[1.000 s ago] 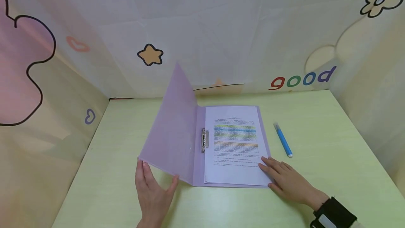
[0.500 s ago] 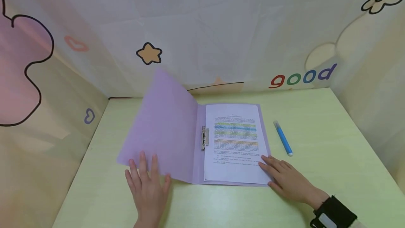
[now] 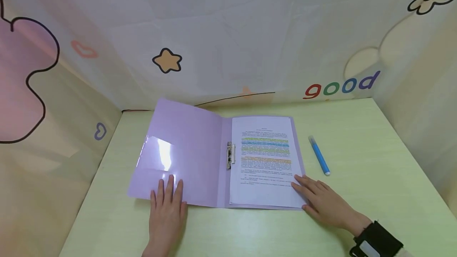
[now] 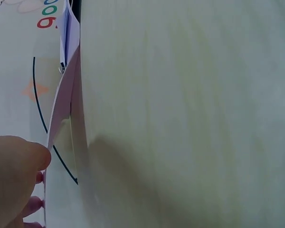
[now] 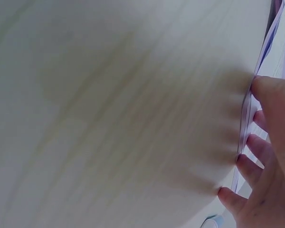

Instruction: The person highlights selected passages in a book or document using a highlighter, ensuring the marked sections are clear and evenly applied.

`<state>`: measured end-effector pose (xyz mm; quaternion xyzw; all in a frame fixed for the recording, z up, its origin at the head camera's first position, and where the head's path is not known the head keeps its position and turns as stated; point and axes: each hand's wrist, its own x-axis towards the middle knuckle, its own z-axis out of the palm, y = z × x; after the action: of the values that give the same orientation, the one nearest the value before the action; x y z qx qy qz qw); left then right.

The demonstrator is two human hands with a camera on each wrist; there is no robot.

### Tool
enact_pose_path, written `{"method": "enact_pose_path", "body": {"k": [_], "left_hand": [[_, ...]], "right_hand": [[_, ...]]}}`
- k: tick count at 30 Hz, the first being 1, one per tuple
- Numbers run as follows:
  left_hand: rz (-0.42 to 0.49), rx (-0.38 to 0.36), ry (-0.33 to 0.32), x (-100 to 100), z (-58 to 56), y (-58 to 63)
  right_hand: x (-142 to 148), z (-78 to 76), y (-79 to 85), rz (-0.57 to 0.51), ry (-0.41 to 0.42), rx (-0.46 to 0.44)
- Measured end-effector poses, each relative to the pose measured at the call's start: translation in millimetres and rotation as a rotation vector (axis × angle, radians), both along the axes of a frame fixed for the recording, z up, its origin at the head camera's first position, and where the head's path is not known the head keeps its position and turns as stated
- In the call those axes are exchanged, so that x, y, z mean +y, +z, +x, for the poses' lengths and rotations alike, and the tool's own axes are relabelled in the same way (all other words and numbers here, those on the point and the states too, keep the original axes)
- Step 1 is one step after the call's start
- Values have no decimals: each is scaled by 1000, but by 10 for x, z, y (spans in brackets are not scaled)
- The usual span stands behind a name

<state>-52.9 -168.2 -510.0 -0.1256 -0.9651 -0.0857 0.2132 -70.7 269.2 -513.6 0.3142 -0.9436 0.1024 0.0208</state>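
- Purple folder (image 3: 223,185) lies open on the table (image 3: 267,233) (its cover (image 3: 191,150) slightly raised).
- Left hand (image 3: 165,221) touches the cover, fingers slightly apart.
- Right hand (image 3: 326,208), fingers apart, rests on the paper (image 3: 265,193).

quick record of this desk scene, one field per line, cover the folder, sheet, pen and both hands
folder: purple, lying open, left cover tilted up off the table
paper: white printed sheet on the folder's right side, lines highlighted green, blue and orange
clip: metal, at the paper's left edge
left hand: fingers straight, on the cover's near edge
right hand: fingers spread over the paper's lower right edge
pen: blue, on the table right of the folder, apart from it
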Motion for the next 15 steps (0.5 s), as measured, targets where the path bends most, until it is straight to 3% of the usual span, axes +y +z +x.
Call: {"method": "enact_pose_path", "body": {"k": [7,15], "left_hand": [[21,-102,9,-28,63,-34],[5,-256,-36,-87,38,54]], "right_hand": [[19,-7,-14,-10,9,11],[19,-23,31,-8,7,-23]]}}
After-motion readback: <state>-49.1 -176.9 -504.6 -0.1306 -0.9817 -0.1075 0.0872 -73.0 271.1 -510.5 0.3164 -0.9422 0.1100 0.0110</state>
